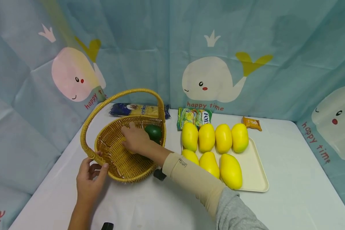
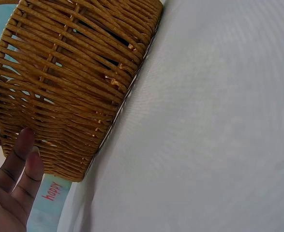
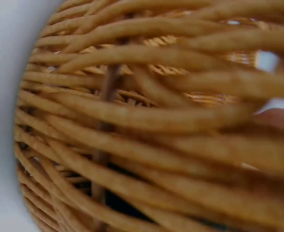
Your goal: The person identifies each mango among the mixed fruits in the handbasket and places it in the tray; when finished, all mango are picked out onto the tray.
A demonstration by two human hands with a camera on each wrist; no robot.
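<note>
A yellow wicker basket (image 1: 123,166) with a tall hoop handle stands on the left of the table. My left hand (image 1: 90,180) grips its rim at the near-left foot of the handle; in the left wrist view fingers (image 2: 23,145) lie against the woven side. Inside the basket is my right hand (image 1: 136,139), reaching over the near-right rim with fingers pointing down. A little yellow shows beneath it, seemingly a mango, mostly covered by the hand. Beside that hand, a dark green round fruit (image 1: 153,132) lies against the right wall. The right wrist view is filled by blurred wicker (image 3: 132,116).
Several yellow mangoes (image 1: 223,138) lie in two rows on a cream tray (image 1: 256,169) to the right. Along the back are a pasta pack (image 1: 143,110), a green snack bag (image 1: 194,117) and a small orange packet (image 1: 251,123). A whale-print curtain (image 1: 149,64) surrounds the table.
</note>
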